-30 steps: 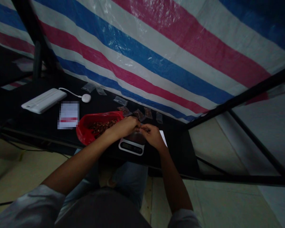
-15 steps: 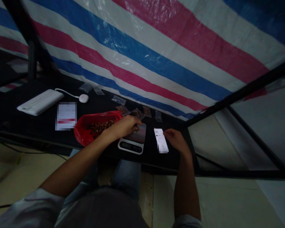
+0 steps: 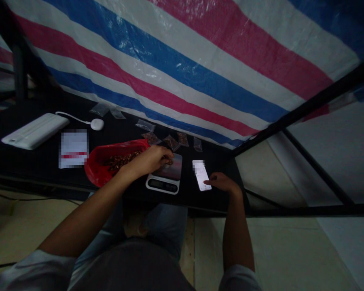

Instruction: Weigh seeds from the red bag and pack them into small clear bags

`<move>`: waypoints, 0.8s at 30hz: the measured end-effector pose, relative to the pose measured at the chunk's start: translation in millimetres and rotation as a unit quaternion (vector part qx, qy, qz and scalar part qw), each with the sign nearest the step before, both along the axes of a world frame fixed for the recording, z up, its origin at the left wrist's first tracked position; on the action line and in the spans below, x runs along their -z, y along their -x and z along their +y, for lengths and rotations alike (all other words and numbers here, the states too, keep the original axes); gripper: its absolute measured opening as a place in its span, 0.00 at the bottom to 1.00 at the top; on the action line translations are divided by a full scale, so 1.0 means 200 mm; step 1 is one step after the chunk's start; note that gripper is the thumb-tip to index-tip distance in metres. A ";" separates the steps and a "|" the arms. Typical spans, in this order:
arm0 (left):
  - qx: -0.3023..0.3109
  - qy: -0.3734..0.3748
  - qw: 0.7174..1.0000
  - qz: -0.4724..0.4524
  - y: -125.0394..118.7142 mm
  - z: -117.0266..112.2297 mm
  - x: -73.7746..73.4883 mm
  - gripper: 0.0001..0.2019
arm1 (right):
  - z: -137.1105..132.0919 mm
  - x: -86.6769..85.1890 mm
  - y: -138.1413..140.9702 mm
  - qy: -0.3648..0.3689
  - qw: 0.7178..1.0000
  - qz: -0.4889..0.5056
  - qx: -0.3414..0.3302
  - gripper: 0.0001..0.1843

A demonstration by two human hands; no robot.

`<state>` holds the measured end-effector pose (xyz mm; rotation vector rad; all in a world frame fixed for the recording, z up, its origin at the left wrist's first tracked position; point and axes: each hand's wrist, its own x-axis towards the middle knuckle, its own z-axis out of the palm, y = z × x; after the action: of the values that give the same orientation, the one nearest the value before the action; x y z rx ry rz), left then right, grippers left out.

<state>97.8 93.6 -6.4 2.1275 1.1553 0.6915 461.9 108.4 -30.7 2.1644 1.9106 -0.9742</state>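
Head view looks down on a black tabletop (image 3: 221, 163), with the person's knees below its near edge. The left hand (image 3: 148, 159) hangs over the far side of a white digital scale (image 3: 163, 181), its fingers (image 3: 166, 155) curled into a tight grip; whether they hold a small piece cannot be told. Just left of the scale, a red plastic bag (image 3: 97, 167) lies open, holding a heap of small brown pieces (image 3: 121, 161). The right hand (image 3: 223, 182) stays open, one fingertip touching the lit screen of a phone (image 3: 202, 178) that lies right of the scale. Small clear bags (image 3: 171, 142) lie in a row along the far edge, several with brown contents. Further left are a blurred paper card (image 3: 73, 148), a small round white object (image 3: 97, 124) and a white power bank (image 3: 33, 131). A striped tarp (image 3: 182, 68) hangs beyond.
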 end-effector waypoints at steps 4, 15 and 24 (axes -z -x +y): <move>-0.003 -0.022 1.000 -0.017 0.02 0.00 -0.01 0.12 | 0.02 0.00 -0.02 0.005 1.000 0.016 -0.009 0.15; 0.027 -0.060 0.998 -0.016 -0.06 0.03 0.02 0.17 | 0.01 0.01 -0.02 -0.005 1.000 0.020 0.003 0.16; 0.030 -0.071 0.997 -0.027 -0.04 0.03 0.02 0.16 | 0.01 0.03 -0.03 -0.007 0.999 0.033 0.015 0.21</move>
<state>106.4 99.4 -9.9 2.2364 1.0371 0.8202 468.6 110.7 -37.1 2.2003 1.9245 -1.0548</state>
